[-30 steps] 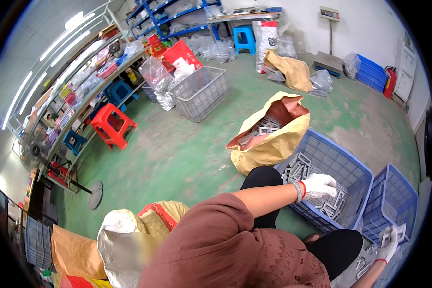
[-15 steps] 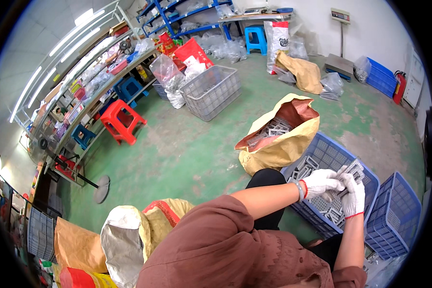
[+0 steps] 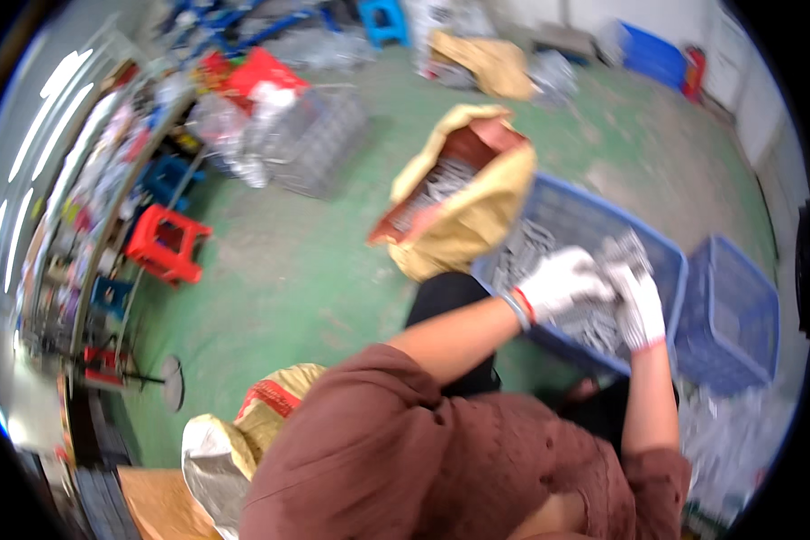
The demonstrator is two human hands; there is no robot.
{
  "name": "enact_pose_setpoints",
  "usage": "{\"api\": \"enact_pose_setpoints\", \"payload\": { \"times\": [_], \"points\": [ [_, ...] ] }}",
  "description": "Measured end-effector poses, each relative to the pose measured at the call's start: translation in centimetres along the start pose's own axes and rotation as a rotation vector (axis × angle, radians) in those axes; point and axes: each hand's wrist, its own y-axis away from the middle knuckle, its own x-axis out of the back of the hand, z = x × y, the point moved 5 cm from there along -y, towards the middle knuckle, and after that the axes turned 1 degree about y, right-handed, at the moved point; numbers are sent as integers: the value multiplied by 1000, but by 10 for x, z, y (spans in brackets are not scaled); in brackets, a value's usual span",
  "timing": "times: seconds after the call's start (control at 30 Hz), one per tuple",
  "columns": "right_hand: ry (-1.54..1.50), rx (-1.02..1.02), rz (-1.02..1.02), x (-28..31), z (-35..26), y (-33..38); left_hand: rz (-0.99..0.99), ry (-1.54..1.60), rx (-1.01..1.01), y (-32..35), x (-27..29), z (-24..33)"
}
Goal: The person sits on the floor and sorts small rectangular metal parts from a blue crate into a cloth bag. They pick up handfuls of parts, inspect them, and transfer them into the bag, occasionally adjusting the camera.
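My right hand, in a white knitted glove with a red cuff edge, is closed on several flat grey slotted metal pieces that stick up past the fingers. Close beside it, my left hand, gloved alike, has its fingers curled in toward the right hand; what they hold is blurred. Both hands are over a blue plastic crate with many similar grey pieces inside. Against the crate's left side stands an open yellow sack with a reddish lining, holding more grey pieces.
A second blue crate stands to the right. Clear plastic bags lie near it. A grey crate, a red stool and a loaded workbench are at the left. More sacks stand by my left side.
The view has turned and blurred, so the surroundings sit lower and further left. Both hands remain together over the crate, the grey pieces still in the right hand.
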Motion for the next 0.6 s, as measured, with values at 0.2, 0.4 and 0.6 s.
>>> {"api": "enact_pose_setpoints", "payload": {
  "times": [0.2,0.4,0.6],
  "points": [
    [68,13,-156,12,8,2,26,25,45,-5,17,-13],
    [-37,-16,-63,11,4,4,179,-56,-239,-5,28,-13],
    [-48,10,-53,10,10,5,233,-104,-365,0,35,-6]
  ]
}}
